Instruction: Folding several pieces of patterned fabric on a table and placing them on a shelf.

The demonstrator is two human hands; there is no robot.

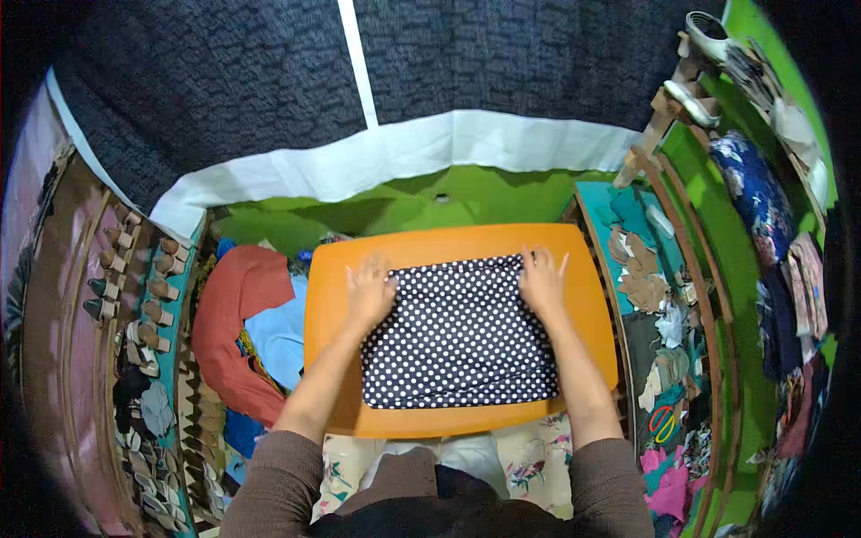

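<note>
A black cloth with white polka dots (457,336) lies folded into a rough rectangle on an orange table (448,421). At its far left corner is my left hand (369,291), slightly blurred, with the thumb and fingertips closed on the edge. My right hand (543,282) pinches the far right corner, some of its fingers sticking up. The cloth's far edge runs fairly straight between both hands. Its near edge rests flat, close to the table's front.
Red-brown fabric (238,314) and light blue fabric (280,334) are heaped left of the table. Shelves of shoes (154,314) stand further left. On the right, a shelf holds fabric scraps (641,278) and scissors (663,423). A dark curtain (502,72) hangs behind.
</note>
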